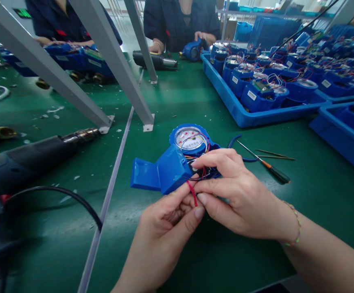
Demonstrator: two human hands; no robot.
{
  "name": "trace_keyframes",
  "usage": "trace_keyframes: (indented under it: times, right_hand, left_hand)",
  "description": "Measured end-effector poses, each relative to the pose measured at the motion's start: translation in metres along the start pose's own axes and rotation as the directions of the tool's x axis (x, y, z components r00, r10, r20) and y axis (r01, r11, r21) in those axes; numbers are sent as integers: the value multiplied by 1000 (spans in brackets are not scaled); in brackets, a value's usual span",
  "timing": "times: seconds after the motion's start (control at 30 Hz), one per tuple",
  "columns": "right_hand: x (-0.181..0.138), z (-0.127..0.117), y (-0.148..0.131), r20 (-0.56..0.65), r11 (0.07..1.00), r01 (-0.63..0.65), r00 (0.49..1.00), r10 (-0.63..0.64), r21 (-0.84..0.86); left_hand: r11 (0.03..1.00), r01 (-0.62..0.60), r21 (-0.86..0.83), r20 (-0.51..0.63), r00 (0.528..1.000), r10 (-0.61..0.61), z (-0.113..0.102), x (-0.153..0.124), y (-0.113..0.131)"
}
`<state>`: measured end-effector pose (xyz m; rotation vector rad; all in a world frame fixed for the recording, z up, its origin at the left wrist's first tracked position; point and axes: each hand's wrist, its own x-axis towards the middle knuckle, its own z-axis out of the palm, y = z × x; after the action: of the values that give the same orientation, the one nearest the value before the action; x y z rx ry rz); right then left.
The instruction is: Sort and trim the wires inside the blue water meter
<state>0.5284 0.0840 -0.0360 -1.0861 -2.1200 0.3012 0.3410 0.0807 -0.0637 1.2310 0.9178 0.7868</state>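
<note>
A blue water meter (177, 160) with a round dial and an open lid lies on the green bench, coloured wires spilling from it. My left hand (164, 228) and my right hand (241, 195) meet just in front of it. Both pinch a thin red wire (192, 193) between thumb and fingertips. My right index finger rests on the meter's wiring. A beaded bracelet sits on my right wrist.
A screwdriver (268, 167) and tweezers (271, 154) lie right of the meter. A heat gun (42, 154) with a black cable lies at left. Blue trays (244, 116) of meters fill the right side. Grey frame legs (110, 61) stand ahead. Two people work across the bench.
</note>
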Motion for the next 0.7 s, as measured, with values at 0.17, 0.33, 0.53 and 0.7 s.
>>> trace_keyframes:
  times: [0.17,0.33,0.53,0.7]
  right_hand:
    - [-1,3,-9,-41,989,-118,992,122,90]
    - [-3,7,-13,-34,970,-222,973,226,102]
    - [-4,10,-17,-78,963,-256,962,262,80]
    - [-6,15,-21,-103,948,-315,942,319,53]
  left_hand:
    - [995,-80,57,-23,996,81,-3,0,-8]
    - [987,-87,136,-103,990,101,-4,-2,-15]
    - [977,-121,177,-134,980,146,-2,-2,-15]
    - [966,-174,190,-143,969,203,-1,1,-16]
